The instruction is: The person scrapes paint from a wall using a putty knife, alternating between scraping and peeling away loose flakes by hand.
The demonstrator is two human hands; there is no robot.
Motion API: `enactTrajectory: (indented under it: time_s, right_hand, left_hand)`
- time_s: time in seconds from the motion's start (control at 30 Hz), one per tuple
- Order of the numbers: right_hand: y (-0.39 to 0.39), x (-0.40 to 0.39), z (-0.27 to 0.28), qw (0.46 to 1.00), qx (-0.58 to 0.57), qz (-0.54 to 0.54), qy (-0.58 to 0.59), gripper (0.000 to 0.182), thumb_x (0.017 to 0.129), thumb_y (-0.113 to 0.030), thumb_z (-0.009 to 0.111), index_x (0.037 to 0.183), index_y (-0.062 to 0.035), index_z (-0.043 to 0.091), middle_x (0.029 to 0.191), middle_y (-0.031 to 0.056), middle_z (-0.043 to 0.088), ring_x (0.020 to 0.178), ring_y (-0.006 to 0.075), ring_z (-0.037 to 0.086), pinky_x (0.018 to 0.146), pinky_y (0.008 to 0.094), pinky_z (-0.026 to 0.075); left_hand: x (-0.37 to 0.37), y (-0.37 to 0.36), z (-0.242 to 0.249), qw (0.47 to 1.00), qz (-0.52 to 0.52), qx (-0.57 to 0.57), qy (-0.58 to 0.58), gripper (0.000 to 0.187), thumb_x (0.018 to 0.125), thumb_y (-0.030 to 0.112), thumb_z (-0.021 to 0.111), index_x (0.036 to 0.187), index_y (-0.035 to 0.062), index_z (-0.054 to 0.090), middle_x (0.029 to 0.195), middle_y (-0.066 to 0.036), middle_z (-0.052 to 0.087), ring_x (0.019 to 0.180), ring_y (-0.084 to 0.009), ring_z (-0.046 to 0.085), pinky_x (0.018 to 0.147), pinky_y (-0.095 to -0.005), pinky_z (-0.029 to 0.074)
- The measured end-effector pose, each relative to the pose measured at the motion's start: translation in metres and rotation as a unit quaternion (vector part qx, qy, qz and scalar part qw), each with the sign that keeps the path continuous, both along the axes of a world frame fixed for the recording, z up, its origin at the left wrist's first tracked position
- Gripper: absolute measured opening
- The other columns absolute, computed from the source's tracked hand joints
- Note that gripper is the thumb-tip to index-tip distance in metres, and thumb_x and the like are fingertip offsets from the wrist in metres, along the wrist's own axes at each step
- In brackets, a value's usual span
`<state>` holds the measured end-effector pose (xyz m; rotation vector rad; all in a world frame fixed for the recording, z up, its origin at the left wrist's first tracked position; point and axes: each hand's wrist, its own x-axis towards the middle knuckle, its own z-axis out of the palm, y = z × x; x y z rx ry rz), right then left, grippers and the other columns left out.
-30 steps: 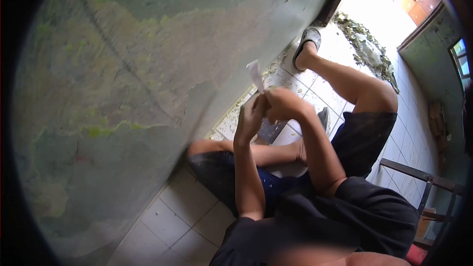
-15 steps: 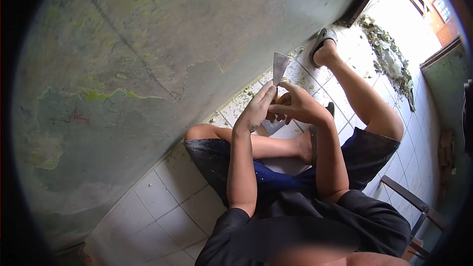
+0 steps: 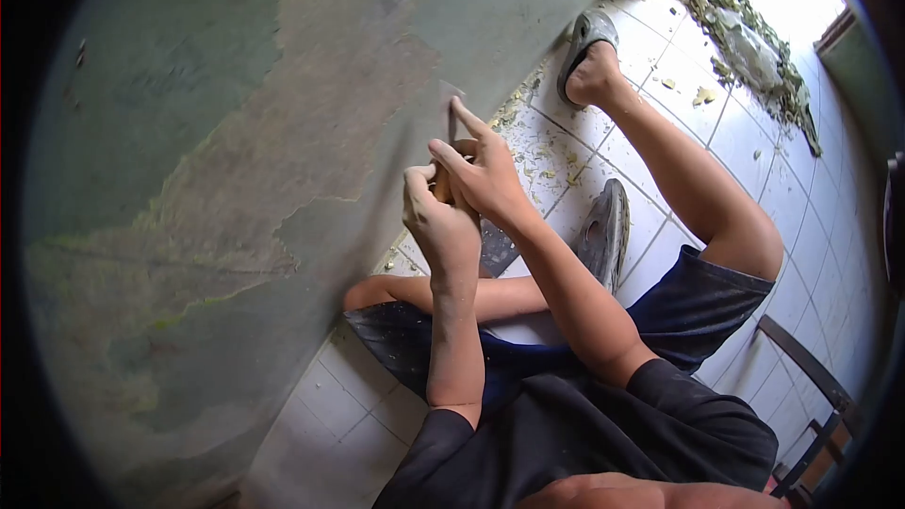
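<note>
Both my hands are together on a putty knife in front of the wall (image 3: 255, 170). My left hand (image 3: 441, 226) is closed round its wooden handle (image 3: 441, 185). My right hand (image 3: 488, 170) grips higher up, its index finger stretched along the metal blade (image 3: 452, 94). The blade points at the wall; whether it touches cannot be told. The wall shows a large rough patch where green paint has peeled away. Below my hands, a dark, dusty flat piece (image 3: 497, 250) lies on the floor, partly hidden by my wrist.
Paint flakes (image 3: 556, 155) litter the white tiles along the wall's foot. A heap of debris with clear plastic (image 3: 749, 47) lies near the bright doorway. My legs are spread around the work spot, with grey clogs (image 3: 601, 236). A dark chair frame (image 3: 801, 363) stands at right.
My hands and the putty knife have moved left, closer to the wall. My right index finger now lies along the blade. The view has turned somewhat.
</note>
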<state>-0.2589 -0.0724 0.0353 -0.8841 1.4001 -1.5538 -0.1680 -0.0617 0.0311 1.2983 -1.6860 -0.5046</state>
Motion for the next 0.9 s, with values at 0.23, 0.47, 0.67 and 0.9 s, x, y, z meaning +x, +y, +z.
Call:
enactTrajectory:
  time_s: [0.23, 0.47, 0.67, 0.9]
  right_hand:
    - [-0.036, 0.008, -0.012, 0.966, -0.082, 0.017, -0.243, 0.067, 0.103, -0.013, 0.066, 0.160, 0.0033, 0.036, 0.085, 0.0041, 0.069, 0.073, 0.0064, 0.059, 0.063, 0.0247, 0.049]
    - [-0.035, 0.023, -0.012, 0.960, -0.078, 0.049, -0.265, 0.063, 0.106, -0.016, 0.062, 0.159, 0.0045, 0.036, 0.081, 0.0027, 0.068, 0.071, 0.0050, 0.058, 0.063, 0.0252, 0.050]
    - [-0.034, 0.020, 0.005, 0.984, 0.018, 0.036, -0.173, 0.065, 0.103, -0.018, 0.063, 0.157, 0.0078, 0.038, 0.077, 0.0077, 0.069, 0.067, 0.0074, 0.057, 0.061, 0.0285, 0.050]
    - [-0.042, 0.005, 0.007, 0.994, 0.007, 0.008, -0.107, 0.062, 0.103, -0.017, 0.062, 0.152, 0.0144, 0.041, 0.082, 0.0129, 0.072, 0.072, 0.0098, 0.062, 0.063, 0.0302, 0.052]
  left_hand:
    - [-0.009, -0.024, 0.016, 0.993, 0.028, -0.084, -0.079, 0.017, 0.089, 0.002, 0.073, 0.094, -0.0016, 0.057, 0.093, -0.022, 0.069, 0.089, -0.0419, 0.068, 0.080, -0.0478, 0.054]
    - [0.001, -0.017, 0.019, 0.989, 0.065, -0.074, -0.106, 0.020, 0.086, 0.003, 0.076, 0.091, -0.0010, 0.057, 0.092, -0.018, 0.068, 0.089, -0.0379, 0.069, 0.079, -0.0453, 0.054]
    - [0.001, -0.021, 0.033, 0.987, 0.065, -0.075, -0.126, 0.020, 0.084, 0.001, 0.077, 0.086, -0.0011, 0.057, 0.087, -0.016, 0.067, 0.084, -0.0366, 0.067, 0.075, -0.0461, 0.052]
    - [-0.008, -0.026, 0.043, 0.988, 0.031, -0.040, -0.143, 0.016, 0.089, 0.005, 0.071, 0.094, -0.0006, 0.057, 0.089, -0.019, 0.061, 0.085, -0.0428, 0.065, 0.071, -0.0501, 0.050]
